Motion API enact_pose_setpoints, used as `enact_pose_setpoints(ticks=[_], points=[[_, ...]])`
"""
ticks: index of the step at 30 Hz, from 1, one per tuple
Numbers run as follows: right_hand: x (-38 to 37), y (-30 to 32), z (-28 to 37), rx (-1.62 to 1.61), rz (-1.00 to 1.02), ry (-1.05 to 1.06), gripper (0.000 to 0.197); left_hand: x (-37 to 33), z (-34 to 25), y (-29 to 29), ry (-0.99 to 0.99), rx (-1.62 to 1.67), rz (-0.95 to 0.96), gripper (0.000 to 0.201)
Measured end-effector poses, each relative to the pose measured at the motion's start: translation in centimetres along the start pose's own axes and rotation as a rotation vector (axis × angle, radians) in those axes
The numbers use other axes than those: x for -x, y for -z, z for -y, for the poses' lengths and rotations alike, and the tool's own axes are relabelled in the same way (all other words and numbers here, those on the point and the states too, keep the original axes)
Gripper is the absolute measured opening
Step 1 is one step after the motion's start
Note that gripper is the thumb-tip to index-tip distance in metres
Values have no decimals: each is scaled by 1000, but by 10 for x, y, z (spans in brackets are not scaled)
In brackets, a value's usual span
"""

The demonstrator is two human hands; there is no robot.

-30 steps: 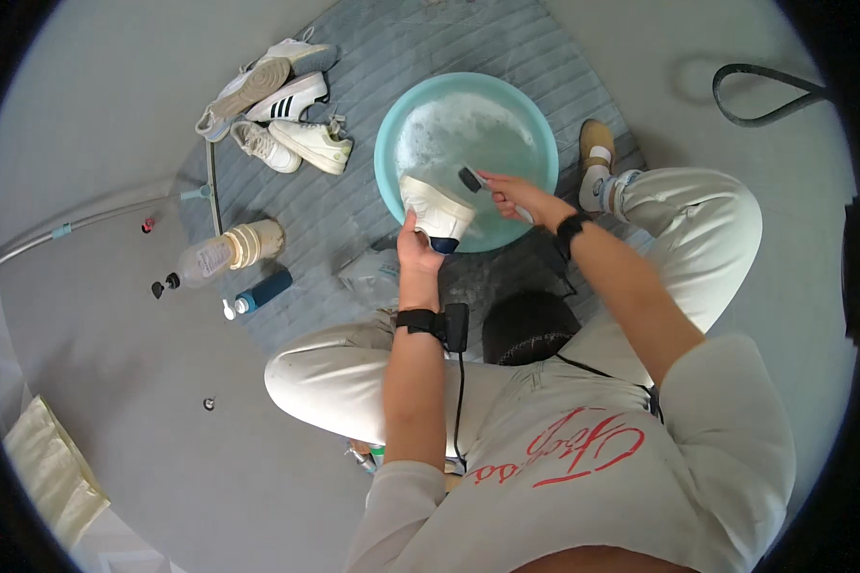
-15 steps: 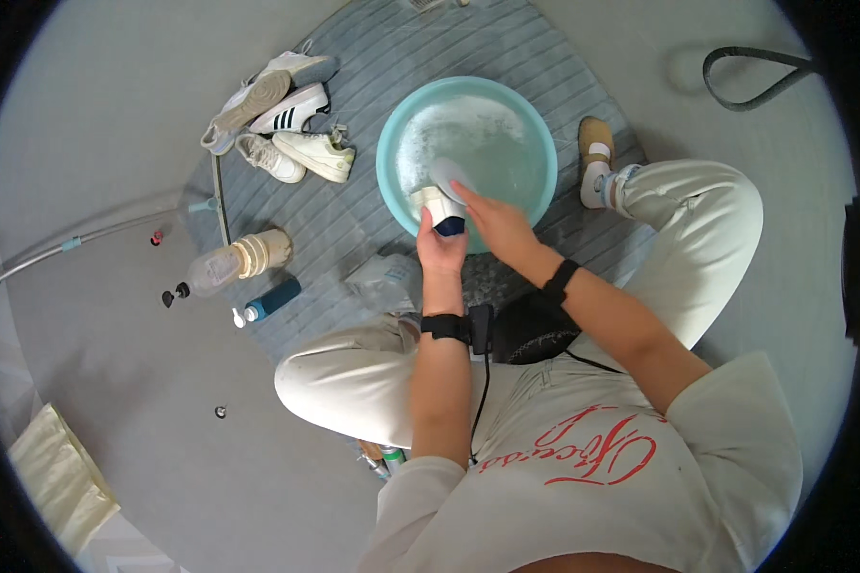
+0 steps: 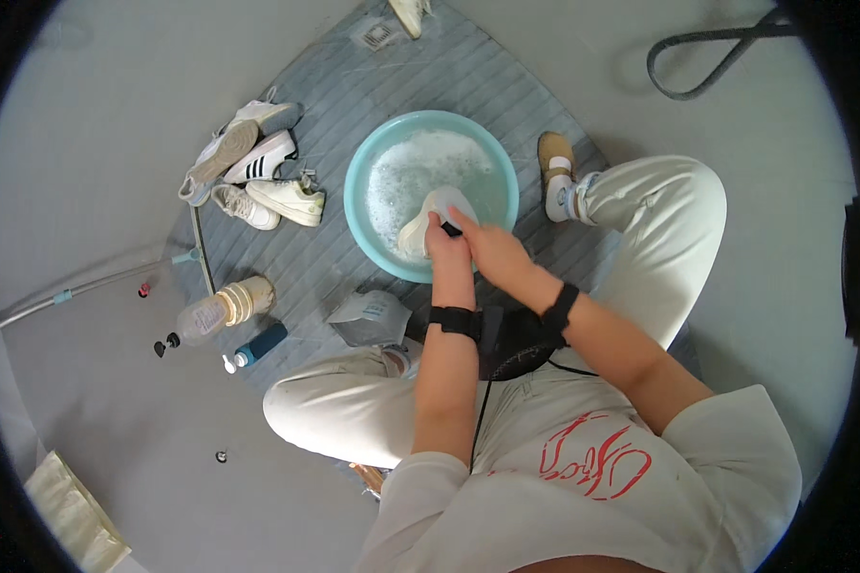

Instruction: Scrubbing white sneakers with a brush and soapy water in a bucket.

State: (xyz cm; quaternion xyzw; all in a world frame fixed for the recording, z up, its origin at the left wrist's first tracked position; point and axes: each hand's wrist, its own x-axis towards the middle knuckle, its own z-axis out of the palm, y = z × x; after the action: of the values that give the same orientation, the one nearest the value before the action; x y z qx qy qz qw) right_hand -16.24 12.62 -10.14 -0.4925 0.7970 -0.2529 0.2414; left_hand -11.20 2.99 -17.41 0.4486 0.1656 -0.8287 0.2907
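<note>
Over the near side of a light-blue basin [image 3: 352,212] of sudsy water, my left hand [image 3: 449,256] is closed round a white shoe [image 3: 413,239] with a dark part near its opening. The shoe is tilted, its far end over the foam. My right hand [image 3: 499,250] is closed on a pale, smooth oval scrubber [image 3: 451,201], which lies against the shoe. Fingers cover much of both things, and the scrubber's underside is hidden.
Several pale shoes [image 3: 248,172] are heaped on the grey mat [image 3: 287,253], left of the basin. Nearer me are jars [image 3: 248,298], a blue bottle [image 3: 263,344] and a plastic pouch [image 3: 371,320]. A long-handled squeegee [image 3: 115,283] lies at left; a dark strap [image 3: 698,67] at far right.
The view has shifted, so the basin and mat appear moved. Both hands have turned the shoe; its dark opening shows less, and the scrubber has moved along it.
</note>
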Motion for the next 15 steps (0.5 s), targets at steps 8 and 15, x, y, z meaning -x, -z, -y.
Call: enact_pose_setpoints(ticks=[8,15], points=[[10,-4,-26,-56,-81,-62,48,-16,34,1,-60,-159,-83,45],[5,1,-22,-130,11,-212,48,-11,25,9,-46,-168,-78,44]])
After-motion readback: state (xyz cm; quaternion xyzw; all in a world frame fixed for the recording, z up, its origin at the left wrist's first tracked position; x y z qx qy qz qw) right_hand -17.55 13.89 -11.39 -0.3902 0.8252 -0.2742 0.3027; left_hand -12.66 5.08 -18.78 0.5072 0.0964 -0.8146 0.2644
